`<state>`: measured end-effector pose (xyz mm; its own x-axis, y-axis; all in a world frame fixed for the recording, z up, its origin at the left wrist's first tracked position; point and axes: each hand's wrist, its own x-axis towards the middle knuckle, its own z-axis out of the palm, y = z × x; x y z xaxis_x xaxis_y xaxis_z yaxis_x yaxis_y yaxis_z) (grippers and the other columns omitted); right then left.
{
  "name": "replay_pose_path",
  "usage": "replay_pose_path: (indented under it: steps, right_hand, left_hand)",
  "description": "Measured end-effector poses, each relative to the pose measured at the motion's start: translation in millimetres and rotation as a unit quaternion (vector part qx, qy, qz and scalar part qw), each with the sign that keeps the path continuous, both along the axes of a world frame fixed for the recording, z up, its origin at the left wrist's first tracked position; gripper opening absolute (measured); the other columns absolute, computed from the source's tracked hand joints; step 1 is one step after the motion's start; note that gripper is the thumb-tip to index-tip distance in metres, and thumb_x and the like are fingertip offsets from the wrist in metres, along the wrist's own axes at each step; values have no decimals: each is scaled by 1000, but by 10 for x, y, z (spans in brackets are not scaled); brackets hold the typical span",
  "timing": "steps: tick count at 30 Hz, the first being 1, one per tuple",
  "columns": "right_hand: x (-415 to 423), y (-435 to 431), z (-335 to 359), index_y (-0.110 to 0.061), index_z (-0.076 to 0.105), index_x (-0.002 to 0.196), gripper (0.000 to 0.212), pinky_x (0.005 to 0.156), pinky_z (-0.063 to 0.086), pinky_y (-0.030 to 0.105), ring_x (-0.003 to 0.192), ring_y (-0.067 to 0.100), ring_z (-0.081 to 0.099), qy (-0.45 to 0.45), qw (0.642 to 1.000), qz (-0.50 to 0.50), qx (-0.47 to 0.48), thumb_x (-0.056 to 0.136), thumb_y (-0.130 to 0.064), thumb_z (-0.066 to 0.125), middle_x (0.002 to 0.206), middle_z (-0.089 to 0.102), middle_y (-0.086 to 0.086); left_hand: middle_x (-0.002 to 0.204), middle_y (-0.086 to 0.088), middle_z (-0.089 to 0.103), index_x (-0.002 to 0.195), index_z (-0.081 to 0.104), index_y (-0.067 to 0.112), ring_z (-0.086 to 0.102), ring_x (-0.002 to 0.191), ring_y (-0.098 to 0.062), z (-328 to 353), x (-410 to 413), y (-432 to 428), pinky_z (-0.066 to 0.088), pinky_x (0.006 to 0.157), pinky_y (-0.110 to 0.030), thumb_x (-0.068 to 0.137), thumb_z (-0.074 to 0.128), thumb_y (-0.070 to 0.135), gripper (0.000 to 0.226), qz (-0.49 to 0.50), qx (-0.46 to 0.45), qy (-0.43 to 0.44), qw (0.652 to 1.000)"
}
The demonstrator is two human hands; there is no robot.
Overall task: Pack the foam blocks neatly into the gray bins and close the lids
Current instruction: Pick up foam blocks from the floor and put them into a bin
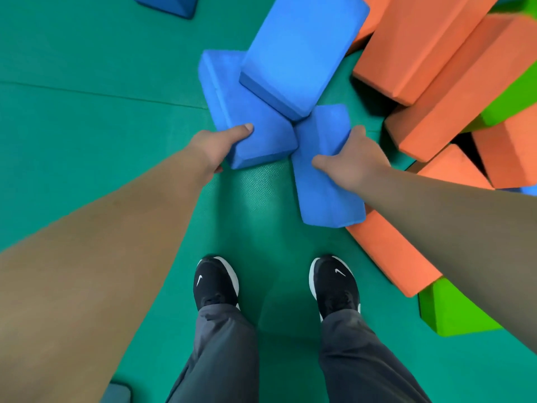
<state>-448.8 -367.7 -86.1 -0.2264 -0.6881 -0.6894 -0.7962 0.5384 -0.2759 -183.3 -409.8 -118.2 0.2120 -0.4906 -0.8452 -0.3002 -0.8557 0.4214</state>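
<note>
Pickup step: the left grip [216, 148] curls round a rectangular blue foam block [232, 112], and the right grip [353, 158] clasps a second blue block [325, 193], both on the green floor mat [116, 112]. A third blue block [302, 50] probably rests on them; lift steadily.

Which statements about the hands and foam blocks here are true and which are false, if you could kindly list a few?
1. The left hand grips the left blue block at its near end. True.
2. The right hand holds an orange block. False: it grips the right blue block.
3. The top blue block rests on the left blue block. True.
4. A gray bin stands between the person's feet. False: only green floor mat lies between the black shoes.
</note>
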Motion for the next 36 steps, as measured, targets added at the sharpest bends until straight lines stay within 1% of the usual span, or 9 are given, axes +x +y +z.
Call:
replay_pose_path:
  steps: [4,10,14,17,20,22,26,30,36]
  right_hand:
    - [202,117,165,-15,41,118,70,78,48,41,102,34,61,7,998,50,29,76,-58,77,108,58,4]
    - [864,246,550,-17,38,114,69,81,48,42,116,38,59,37,978,198,49,73,-56,78,122,61,10]
    - [1425,284,854,-16,37,114,69,76,45,40,113,38,61,25,953,298,47,74,-55,79,119,61,11]
    - [1959,393,1159,-10,42,122,75,76,43,38,113,38,63,23,928,369,39,75,-56,79,121,63,14]
    - [2576,599,1449,-9,44,125,77,81,46,41,115,38,63,25,896,442,30,75,-57,79,126,63,15]
    - [3011,819,1568,-10,44,124,77,82,47,41,115,39,63,18,875,484,19,74,-58,79,126,63,16]
    - [3812,1381,1654,-9,43,123,77,83,48,41,113,39,63,-3,847,532,13,75,-58,80,123,64,16]
    - [4399,1969,1720,-11,40,118,76,81,48,41,110,39,65,-16,840,542,4,76,-59,81,120,64,16]
    - [5269,2739,2136,-13,38,112,73,80,49,42,106,38,63,-57,808,586,-28,77,-62,79,117,62,13]
  left_hand:
    - [110,4,76,121,69,18,73,96,-17,186,161,224,60,90,-37,70,84,59,67,12,4,4,1000]
    - [106,-2,75,117,68,15,75,92,-26,535,681,927,63,88,-43,49,84,64,85,101,39,-20,994]
    - [102,-8,71,114,66,9,69,86,-26,842,1130,1538,56,74,-34,69,82,61,71,154,45,-69,985]
    - [104,-10,70,118,61,5,67,84,-27,1180,1515,2131,45,61,-32,55,79,69,91,219,41,-95,970]
    - [116,-9,65,126,50,6,66,98,-30,1515,1850,2774,56,78,-39,68,82,56,83,310,20,-106,945]
    - [119,-5,60,132,45,9,63,103,-30,1658,2028,3205,54,87,-40,80,82,46,73,356,17,-110,928]
    - [118,-1,59,134,43,14,62,102,-26,1814,2332,3953,50,83,-36,82,81,47,72,437,17,-108,893]
    - [107,2,60,127,45,12,62,88,-15,2025,2677,4468,44,63,-28,81,82,45,68,527,3,-97,844]
    - [111,1,68,119,52,14,69,93,-15,2524,3297,5294,59,81,-31,67,83,50,71,641,-47,-95,760]
